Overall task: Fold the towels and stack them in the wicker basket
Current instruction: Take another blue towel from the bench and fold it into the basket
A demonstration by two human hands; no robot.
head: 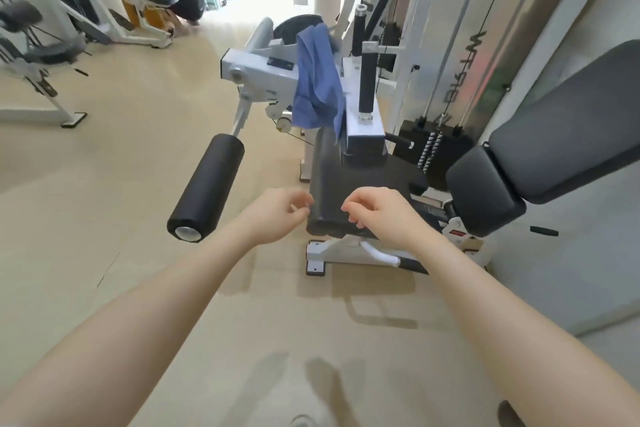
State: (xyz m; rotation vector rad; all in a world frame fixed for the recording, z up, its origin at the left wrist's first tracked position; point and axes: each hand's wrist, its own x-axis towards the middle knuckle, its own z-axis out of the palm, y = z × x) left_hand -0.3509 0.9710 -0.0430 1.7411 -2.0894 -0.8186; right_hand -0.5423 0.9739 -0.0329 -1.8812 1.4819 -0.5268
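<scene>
One blue towel [318, 80] draped over machine frame [263, 71], beyond seat pad [346, 177].

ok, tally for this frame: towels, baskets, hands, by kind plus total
Blue towel, draped over the machine: 1
Wicker baskets in view: 0
Hands, left and right, both loosely curled, holding nothing: 2
Total: 3

The blue towel [317, 80] was soft, creased cloth. The machine frame [263, 74] was glossy white-painted metal. The roller pad [207, 187] and seat pad [349, 184] looked like smooth matt black vinyl. The floor [121, 156] was smooth beige with a slight sheen.
</scene>
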